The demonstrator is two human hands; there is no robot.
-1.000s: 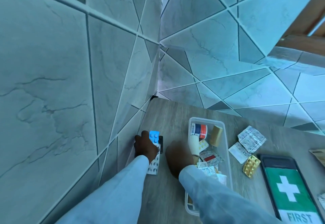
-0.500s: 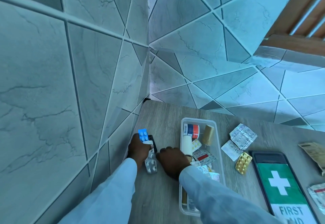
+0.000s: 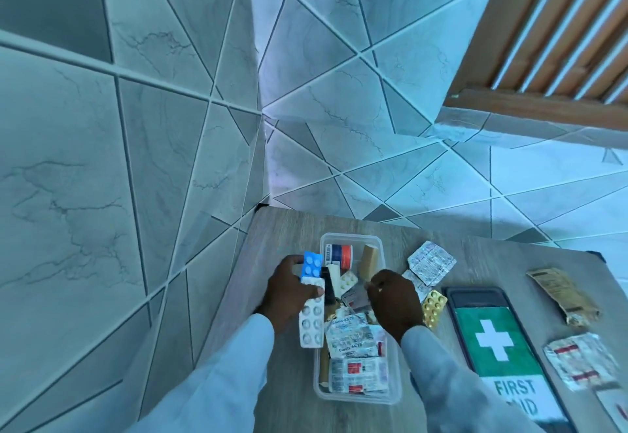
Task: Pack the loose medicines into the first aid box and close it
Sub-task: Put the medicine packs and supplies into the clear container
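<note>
The clear plastic first aid box [image 3: 357, 398] stands open on the wooden table, holding a red and blue roll [image 3: 342, 256], a tan bottle [image 3: 369, 260] and several foil strips. My left hand [image 3: 287, 293] grips a blue blister pack [image 3: 312, 264], a white blister pack [image 3: 312, 322] and a dark item at the box's left rim. My right hand [image 3: 396, 305] hovers over the box's right side with curled fingers; what they hold is hidden. The green lid [image 3: 492, 340] with a white cross lies to the right.
Loose on the table lie a silver blister strip [image 3: 431, 262], a yellow pill blister [image 3: 434, 308], a brown sachet [image 3: 564, 296] and a silver strip with red marks [image 3: 581, 361]. Tiled walls close in on the left and behind the table.
My left hand has brought its packs from the table's left edge to the box's left rim. My right hand has moved from beside them to over the box's right side.
</note>
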